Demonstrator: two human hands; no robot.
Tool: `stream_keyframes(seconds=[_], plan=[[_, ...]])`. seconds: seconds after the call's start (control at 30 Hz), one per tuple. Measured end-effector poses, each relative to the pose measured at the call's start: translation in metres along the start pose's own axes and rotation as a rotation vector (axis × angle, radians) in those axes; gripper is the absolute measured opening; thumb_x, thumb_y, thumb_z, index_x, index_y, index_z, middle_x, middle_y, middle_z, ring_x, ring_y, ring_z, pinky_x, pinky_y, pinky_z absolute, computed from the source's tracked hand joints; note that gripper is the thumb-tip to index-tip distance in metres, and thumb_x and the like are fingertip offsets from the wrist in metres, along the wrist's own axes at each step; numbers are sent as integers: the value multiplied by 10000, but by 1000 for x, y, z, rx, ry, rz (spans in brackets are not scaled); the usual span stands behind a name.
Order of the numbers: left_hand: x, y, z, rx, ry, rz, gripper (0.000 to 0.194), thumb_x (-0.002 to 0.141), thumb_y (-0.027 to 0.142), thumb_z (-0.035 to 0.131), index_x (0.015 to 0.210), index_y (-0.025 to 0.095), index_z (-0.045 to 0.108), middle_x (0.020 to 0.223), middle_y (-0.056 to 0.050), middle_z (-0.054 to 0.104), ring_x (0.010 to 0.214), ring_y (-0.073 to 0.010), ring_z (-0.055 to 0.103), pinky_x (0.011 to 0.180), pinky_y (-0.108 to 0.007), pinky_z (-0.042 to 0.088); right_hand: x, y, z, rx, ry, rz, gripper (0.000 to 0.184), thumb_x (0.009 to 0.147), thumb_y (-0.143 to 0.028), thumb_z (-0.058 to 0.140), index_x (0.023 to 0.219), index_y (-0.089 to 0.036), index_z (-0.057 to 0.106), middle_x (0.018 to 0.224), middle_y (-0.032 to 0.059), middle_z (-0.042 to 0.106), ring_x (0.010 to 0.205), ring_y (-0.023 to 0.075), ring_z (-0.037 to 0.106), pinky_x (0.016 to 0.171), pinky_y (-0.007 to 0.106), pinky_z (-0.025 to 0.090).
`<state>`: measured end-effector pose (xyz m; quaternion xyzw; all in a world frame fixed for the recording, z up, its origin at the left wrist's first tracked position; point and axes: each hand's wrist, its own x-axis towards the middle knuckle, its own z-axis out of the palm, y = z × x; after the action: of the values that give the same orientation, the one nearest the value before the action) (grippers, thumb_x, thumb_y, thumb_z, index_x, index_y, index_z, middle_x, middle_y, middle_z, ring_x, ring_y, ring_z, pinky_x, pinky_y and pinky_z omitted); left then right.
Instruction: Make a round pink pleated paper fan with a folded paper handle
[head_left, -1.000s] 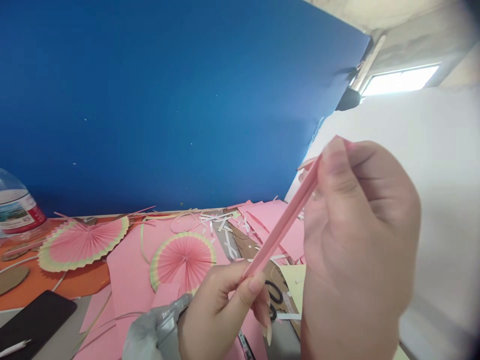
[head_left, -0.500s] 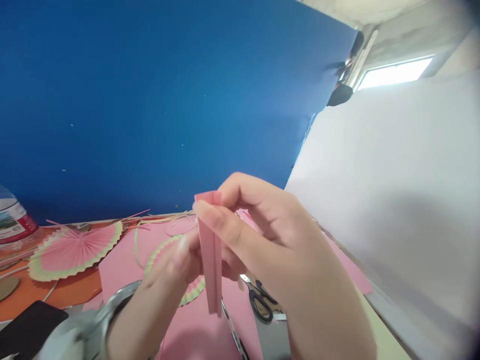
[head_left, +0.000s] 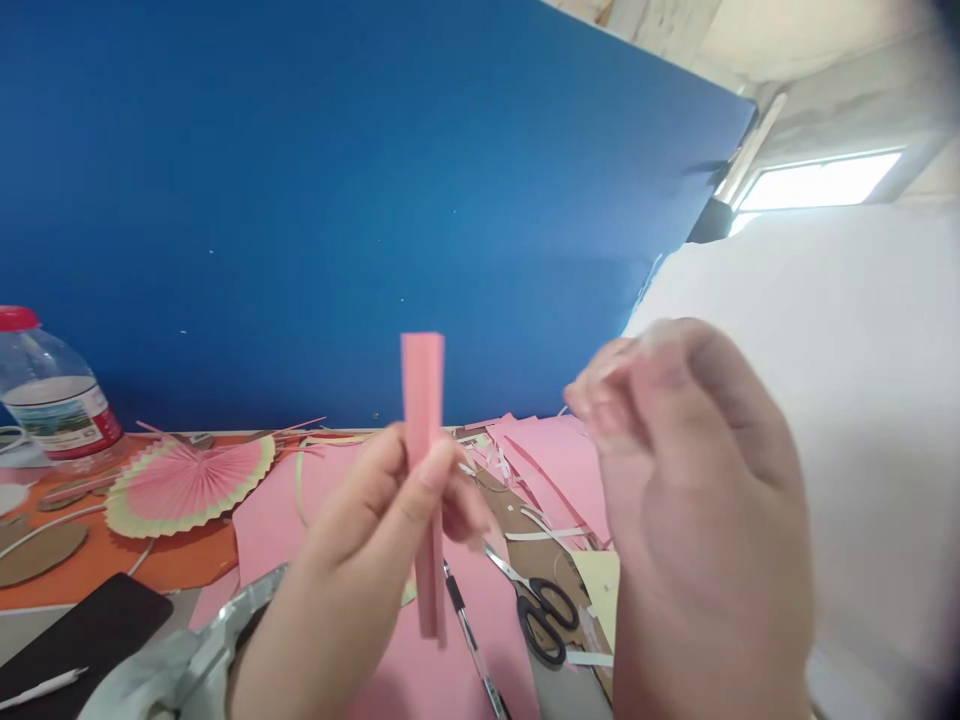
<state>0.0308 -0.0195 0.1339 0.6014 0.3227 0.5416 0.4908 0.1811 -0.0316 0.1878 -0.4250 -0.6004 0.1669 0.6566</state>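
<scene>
A narrow folded pink paper strip [head_left: 424, 390] stands upright in the middle of the view, with layered folds along its length. My left hand [head_left: 375, 545] is closed on it around mid-height, the thumb pressed against its front. Off to the right and raised, my right hand [head_left: 697, 470] is apart from the strip. Its thumb and fingertips are pinched together, blurred by motion. A pale smear shows at those fingertips, and I cannot make out what it is. Below the hands, a pen [head_left: 472, 640] lies on pink paper [head_left: 390, 685], with black-handled scissors [head_left: 544, 605] to its right.
A pleated pink fan with a pale yellow edge [head_left: 199, 480] lies at the left, near a red-capped plastic bottle [head_left: 56, 400]. A black phone [head_left: 90, 640] is at the front left. Pink sheets [head_left: 562, 465] and white scraps lie back right. A blue panel [head_left: 337, 200] stands behind.
My right hand has let go of the pink strip's top and moved right. My left hand now grips the strip with its thumb in front. The view has shifted slightly, showing more of the bottle.
</scene>
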Motion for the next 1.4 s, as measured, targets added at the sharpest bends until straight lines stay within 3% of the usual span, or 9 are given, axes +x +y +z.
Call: stream_keyframes(seconds=[0.13, 0.3, 0.63, 0.77, 0.93, 1.0, 1.1, 1.23, 1.4], plan=[[4, 9, -8, -213, 270, 86, 121, 945, 268, 463, 963, 288, 581, 992, 41, 726, 1019, -103, 637, 832, -167, 516, -11, -1, 19, -180, -347, 69, 200, 901, -468, 487, 872, -277, 536, 809, -34, 588, 675, 109, 544, 484, 223, 361], [3, 16, -9, -390, 286, 97, 150, 946, 233, 456, 944, 311, 584, 1065, 39, 722, 1035, -131, 651, 780, -196, 563, -18, 2, 33, -264, -625, 84, 259, 947, -410, 422, 782, -236, 521, 709, -41, 602, 606, 111, 526, 503, 239, 342], [7, 19, -15, -54, 367, 225, 182, 908, 316, 529, 853, 280, 699, 993, 38, 713, 1048, -146, 617, 880, -200, 499, -8, 5, 12, -228, -653, 111, 233, 956, -200, 384, 891, -276, 595, 688, -58, 617, 511, 89, 480, 436, 228, 326], [11, 25, -21, 23, 303, 208, 82, 831, 303, 636, 805, 252, 696, 835, 41, 686, 795, -101, 609, 714, -147, 490, -1, -1, 3, -232, -703, 161, 250, 950, -188, 377, 1011, -299, 592, 730, -48, 639, 614, 115, 561, 510, 245, 404], [11, 28, -26, -143, 247, 47, 78, 834, 208, 619, 778, 241, 660, 562, 59, 490, 500, -39, 427, 462, -104, 374, -2, -10, -1, -109, -746, 238, 191, 927, -186, 410, 1016, -262, 562, 720, -14, 674, 667, 157, 626, 558, 285, 471], [12, 23, -30, -180, 186, 74, 97, 832, 176, 610, 839, 258, 662, 524, 60, 460, 451, -40, 399, 407, -105, 339, -3, -10, -1, -68, -728, 260, 177, 920, -180, 417, 987, -261, 561, 694, -12, 685, 635, 154, 623, 536, 282, 471], [16, 16, -38, -233, 93, 172, 174, 828, 126, 574, 888, 260, 667, 523, 48, 498, 465, -52, 446, 413, -98, 370, -4, -9, 1, -29, -691, 274, 183, 906, -148, 435, 947, -266, 568, 665, -25, 684, 596, 137, 610, 511, 262, 461], [18, 19, -44, -338, -56, 63, 226, 844, 104, 445, 772, 215, 628, 468, 39, 464, 465, -71, 418, 474, -147, 428, -5, -9, 4, 19, -678, 246, 215, 897, -112, 438, 936, -264, 585, 671, -34, 661, 605, 121, 607, 507, 241, 460], [17, 26, -44, -422, -27, 61, 309, 815, 105, 339, 714, 198, 616, 410, 14, 384, 441, -110, 370, 427, -201, 389, -6, -8, 6, -18, -689, 205, 257, 889, -85, 423, 977, -275, 572, 718, -46, 648, 630, 111, 587, 508, 229, 451]])
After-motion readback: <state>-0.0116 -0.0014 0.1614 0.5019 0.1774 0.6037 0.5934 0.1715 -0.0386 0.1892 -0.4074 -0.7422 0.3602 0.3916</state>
